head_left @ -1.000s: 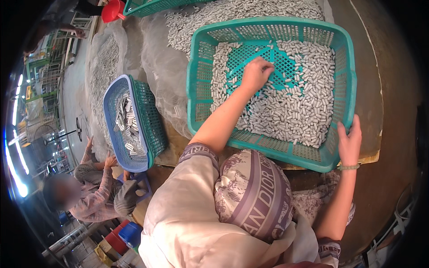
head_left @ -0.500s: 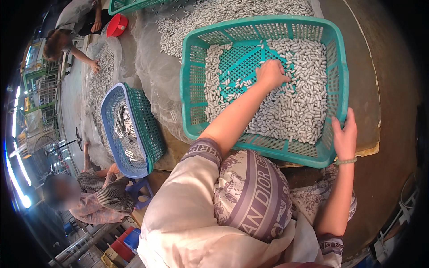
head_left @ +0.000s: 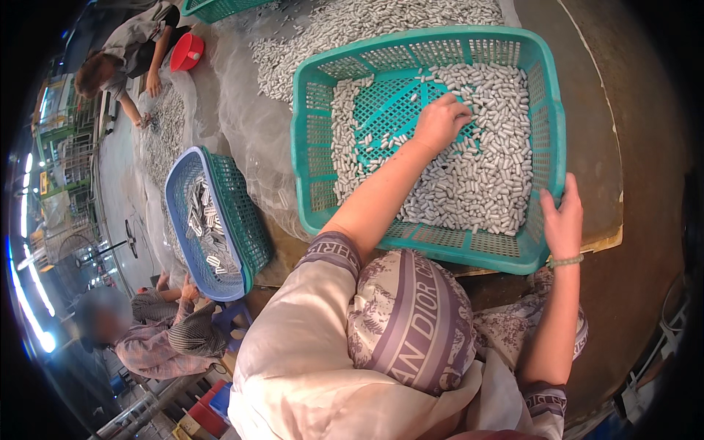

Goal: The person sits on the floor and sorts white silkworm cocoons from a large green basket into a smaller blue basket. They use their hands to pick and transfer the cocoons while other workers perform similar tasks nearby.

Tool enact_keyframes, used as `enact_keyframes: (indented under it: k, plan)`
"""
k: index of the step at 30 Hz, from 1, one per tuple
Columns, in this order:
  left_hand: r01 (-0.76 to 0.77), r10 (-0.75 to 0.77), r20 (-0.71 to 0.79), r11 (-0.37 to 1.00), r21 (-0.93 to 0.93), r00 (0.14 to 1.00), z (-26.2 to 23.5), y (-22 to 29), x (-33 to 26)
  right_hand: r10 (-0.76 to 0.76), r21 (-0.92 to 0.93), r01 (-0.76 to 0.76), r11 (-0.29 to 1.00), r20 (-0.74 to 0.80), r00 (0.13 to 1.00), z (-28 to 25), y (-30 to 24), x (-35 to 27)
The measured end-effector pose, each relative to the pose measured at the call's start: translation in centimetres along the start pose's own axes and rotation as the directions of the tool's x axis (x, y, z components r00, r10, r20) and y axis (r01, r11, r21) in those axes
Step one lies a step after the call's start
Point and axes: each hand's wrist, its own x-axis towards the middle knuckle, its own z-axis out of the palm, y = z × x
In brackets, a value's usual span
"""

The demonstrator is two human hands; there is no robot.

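A large green plastic basket [head_left: 433,253] lies before me, tilted a little, with small silver capsule-shaped pieces [head_left: 484,191] spread over its bottom. They lie thick at the right and near sides, while green mesh shows through at the far left. Over that thinner patch is my left hand [head_left: 442,122], its fingers curled in near the pieces; whatever they may hold is hidden. My right hand [head_left: 563,226] grips the basket's right rim near the close corner, thumb on the inner side.
More silver pieces [head_left: 381,22] lie heaped on a sheet beyond the basket. To the left, a blue basket [head_left: 173,213] with flat metal parts is nested in a green one. A red scoop [head_left: 188,51] lies farther off, near a bending co-worker [head_left: 136,44]. Another person [head_left: 158,337] sits lower left.
My left hand has shifted slightly left and up, its fingers still curled. The right hand keeps its hold on the rim. The far co-worker has leaned farther over the pieces there.
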Motion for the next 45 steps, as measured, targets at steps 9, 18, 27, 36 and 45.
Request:
enact_keyframes:
  k: [9,18,27,36,45]
  plan:
    - [0.051,-0.059,-0.075,0.994,-0.095,0.995,-0.6,0.0,3.5,-0.007,-0.037,0.007,0.999,-0.007,1.0,-0.1,-0.5,0.0]
    - [-0.032,-0.001,0.098,0.943,0.331,0.995,1.4,-0.5,4.8,0.027,-0.041,-0.026,0.999,0.015,1.0,-0.2,-0.5,0.1]
    - [0.037,-0.047,0.093,0.994,0.107,0.995,-0.1,0.5,4.6,0.015,-0.014,-0.015,1.0,0.004,1.0,-0.1,-0.2,0.1]
    - [0.54,-0.629,-0.059,0.708,-0.454,0.775,-4.2,-7.2,2.6,0.009,-0.066,-0.01,0.998,-0.012,1.0,0.1,0.1,0.1]
    - [0.531,-0.564,-0.118,0.816,-0.228,0.817,-3.2,-7.9,2.6,0.014,-0.008,-0.014,1.0,0.001,1.0,0.0,0.1,0.1]
